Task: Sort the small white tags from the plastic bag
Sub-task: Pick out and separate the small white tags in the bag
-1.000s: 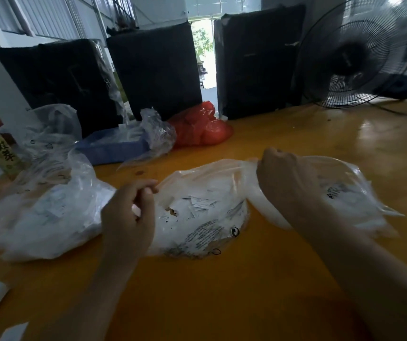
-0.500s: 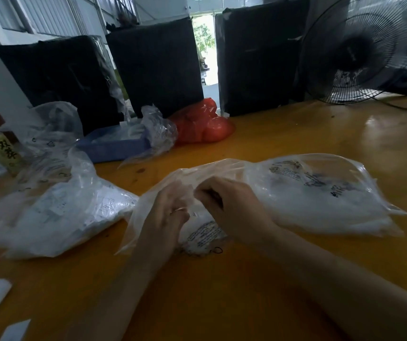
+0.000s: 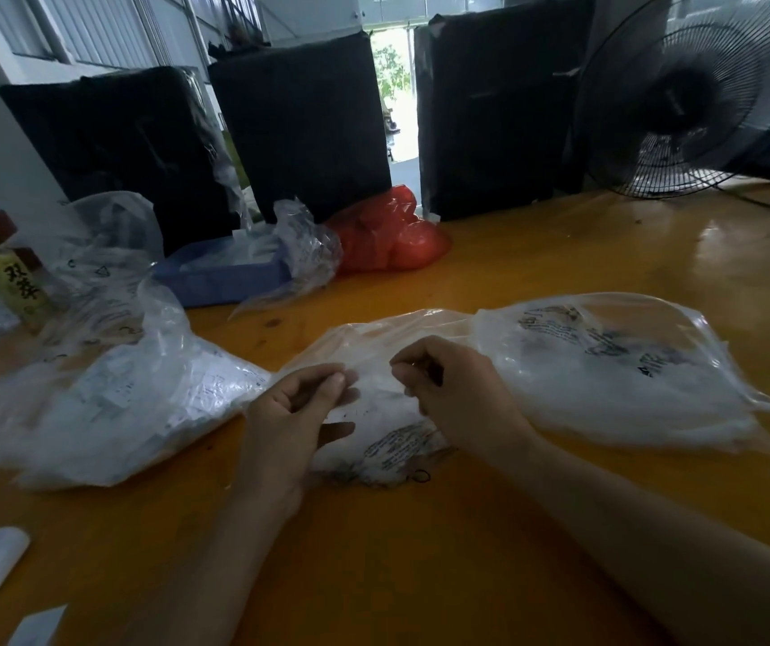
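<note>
Orange table (image 3: 420, 575), glossy. Mid-table, a clear plastic bag (image 3: 606, 366), crumpled, printed with black text, bulging with a blurred white mass, single tags not distinguishable; its right end well short of the table's right edge. Toward the left edge, a second clear bag (image 3: 108, 403) of white slips. Left hand (image 3: 294, 412) and right hand (image 3: 457, 394) close together over the near end of the plastic bag, each with fingers curled, pinching the film.
</note>
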Motion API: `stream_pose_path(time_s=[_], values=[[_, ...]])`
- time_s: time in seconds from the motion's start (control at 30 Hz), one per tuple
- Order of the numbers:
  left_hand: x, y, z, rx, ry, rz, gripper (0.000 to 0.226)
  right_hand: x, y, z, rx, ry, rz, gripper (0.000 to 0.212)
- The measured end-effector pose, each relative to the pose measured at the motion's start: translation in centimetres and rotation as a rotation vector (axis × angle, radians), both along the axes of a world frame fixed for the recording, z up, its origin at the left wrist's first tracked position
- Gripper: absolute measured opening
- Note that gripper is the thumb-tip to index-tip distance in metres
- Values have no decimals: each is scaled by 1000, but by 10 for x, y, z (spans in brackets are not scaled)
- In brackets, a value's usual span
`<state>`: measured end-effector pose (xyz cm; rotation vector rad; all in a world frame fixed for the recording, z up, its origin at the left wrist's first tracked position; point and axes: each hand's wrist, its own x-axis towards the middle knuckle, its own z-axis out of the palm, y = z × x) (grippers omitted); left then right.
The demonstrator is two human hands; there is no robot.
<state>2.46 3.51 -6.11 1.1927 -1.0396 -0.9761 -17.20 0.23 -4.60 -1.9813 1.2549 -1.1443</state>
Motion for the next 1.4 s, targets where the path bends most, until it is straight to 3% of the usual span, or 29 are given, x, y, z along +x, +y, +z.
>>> stream_pose_path(time_s=[0.1,0.23,0.33,0.47,0.6,0.7,0.83,0.9,0.97,1.03,1.13,1.27,1.33,1.4], values=[[3,0,3,-29,101,-45,24,-9,-5,13,-174,136,-29,14],[5,-5,-3,-29,190,-34,29,-49,-24,28,-298,592,-292,12],[4,-7,-6,-13,192,-34,29,-71,-30,32,-194,691,-471,21],[5,-8,-10,3,27,-12,19,-84,-36,38,-148,666,-572,17],[5,-5,-6,-3,-25,-2,16,-95,-30,39,-34,890,-557,37],[5,-3,-3,-10,-8,-16,15,-91,-27,35,69,996,-482,34],[5,-3,-2,-18,4,-33,14,-84,-25,40,31,932,-506,33],[4,-4,-2,-34,55,-35,15,-78,-22,42,-96,846,-594,33],[3,-4,-2,-39,121,-40,16,-68,-19,44,-288,633,-615,26],[2,-4,-4,-35,150,-56,25,-50,-13,40,-499,439,-453,21],[0,-3,-4,-14,145,-61,37,-24,-7,23,-740,406,-203,21],[1,0,-4,-7,120,-51,21,-8,-10,19,-1065,238,-171,4],[2,2,-3,2,79,-36,20,0,-10,11,-1092,299,-10,8],[3,2,-2,24,-25,2,23,6,-10,-3,-902,488,59,16]])
